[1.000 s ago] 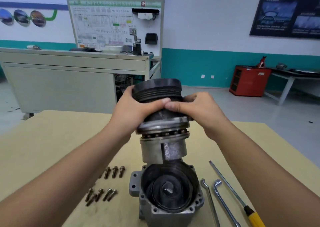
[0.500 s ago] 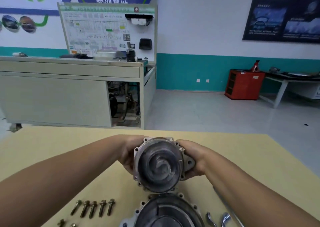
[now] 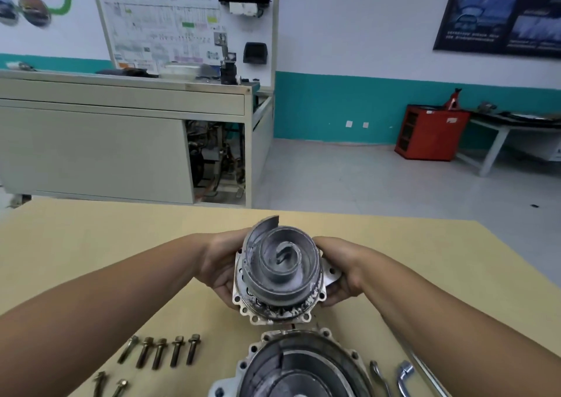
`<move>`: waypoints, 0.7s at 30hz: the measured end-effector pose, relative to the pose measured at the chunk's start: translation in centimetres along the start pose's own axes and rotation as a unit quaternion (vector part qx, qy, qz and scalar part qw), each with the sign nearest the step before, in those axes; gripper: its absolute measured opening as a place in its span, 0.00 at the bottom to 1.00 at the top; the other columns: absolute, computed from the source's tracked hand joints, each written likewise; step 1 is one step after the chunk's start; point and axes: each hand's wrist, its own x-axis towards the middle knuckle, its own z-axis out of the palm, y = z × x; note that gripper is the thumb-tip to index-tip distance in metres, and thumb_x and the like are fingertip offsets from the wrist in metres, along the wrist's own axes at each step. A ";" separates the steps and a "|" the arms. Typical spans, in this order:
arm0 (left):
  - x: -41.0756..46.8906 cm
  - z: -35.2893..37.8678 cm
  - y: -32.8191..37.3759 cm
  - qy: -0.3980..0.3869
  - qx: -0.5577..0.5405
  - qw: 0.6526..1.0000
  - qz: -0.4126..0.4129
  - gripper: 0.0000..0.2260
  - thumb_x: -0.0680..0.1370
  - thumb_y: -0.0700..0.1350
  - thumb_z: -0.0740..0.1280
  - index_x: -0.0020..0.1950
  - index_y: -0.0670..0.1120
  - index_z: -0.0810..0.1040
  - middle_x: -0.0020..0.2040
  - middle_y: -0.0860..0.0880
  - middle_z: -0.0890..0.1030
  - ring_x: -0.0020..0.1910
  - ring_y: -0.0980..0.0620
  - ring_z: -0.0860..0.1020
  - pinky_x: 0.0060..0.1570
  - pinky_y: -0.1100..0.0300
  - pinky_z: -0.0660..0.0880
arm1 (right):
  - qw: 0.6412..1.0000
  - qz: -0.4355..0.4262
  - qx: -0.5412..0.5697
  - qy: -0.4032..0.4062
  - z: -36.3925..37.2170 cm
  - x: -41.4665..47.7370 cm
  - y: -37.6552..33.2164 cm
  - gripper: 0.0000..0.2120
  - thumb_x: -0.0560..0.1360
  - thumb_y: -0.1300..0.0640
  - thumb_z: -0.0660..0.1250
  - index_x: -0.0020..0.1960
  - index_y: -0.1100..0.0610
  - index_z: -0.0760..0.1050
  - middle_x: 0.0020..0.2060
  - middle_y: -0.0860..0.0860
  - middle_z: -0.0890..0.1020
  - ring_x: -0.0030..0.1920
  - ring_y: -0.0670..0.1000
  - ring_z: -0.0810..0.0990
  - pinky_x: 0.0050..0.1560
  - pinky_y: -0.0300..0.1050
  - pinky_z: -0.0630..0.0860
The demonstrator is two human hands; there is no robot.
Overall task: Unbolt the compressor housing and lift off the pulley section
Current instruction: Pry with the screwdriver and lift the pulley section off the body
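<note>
From my remote seat I judge the job nearly finished. The dark steel flanged bolts (image 3: 161,351) lie out in rows on the tan tabletop (image 3: 91,260), below and outboard of the left hand (image 3: 223,263). The round grey cast-metal compressor housing (image 3: 299,366) stands open just beneath both hands. The grey aluminium pulley section (image 3: 280,270), its spiral scroll face turned toward me, is clear of the housing and held between the hands. All that is left, as I read it, is to set it down. The left hand wraps the left flange, fingers curled under the rim. The right hand (image 3: 340,267) clasps the right side at the mounting ear, fingers likewise curled beneath. Bent steel wrenches (image 3: 403,375) lie below the right hand.
</note>
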 end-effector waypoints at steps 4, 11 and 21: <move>0.5 -0.8 -0.6 0.031 0.002 0.999 0.011 0.32 0.70 0.69 0.55 0.48 0.43 0.83 0.42 0.43 0.82 0.39 0.46 0.82 0.36 0.56 0.81 | 0.999 -0.013 0.026 0.032 0.5 0.6 0.2 0.18 0.76 0.47 0.55 0.34 0.57 0.72 0.20 0.52 0.77 0.19 0.51 0.76 0.25 0.39 0.75; 1.7 -1.3 -1.1 0.054 0.035 0.998 -0.011 0.32 0.79 0.64 0.43 0.47 0.42 0.77 0.32 0.48 0.79 0.29 0.52 0.78 0.30 0.62 0.78 | 0.999 -0.001 0.004 0.050 0.8 1.4 0.8 0.23 0.77 0.44 0.51 0.33 0.58 0.71 0.20 0.52 0.77 0.19 0.50 0.76 0.30 0.38 0.72; 2.3 -0.6 -3.0 0.071 0.039 0.997 0.003 0.44 0.77 0.67 0.33 0.31 0.46 0.83 0.30 0.47 0.81 0.29 0.53 0.78 0.34 0.64 0.77 | 0.997 -0.014 0.013 0.077 0.6 2.0 1.4 0.24 0.76 0.38 0.54 0.33 0.57 0.69 0.18 0.50 0.73 0.18 0.50 0.72 0.31 0.40 0.73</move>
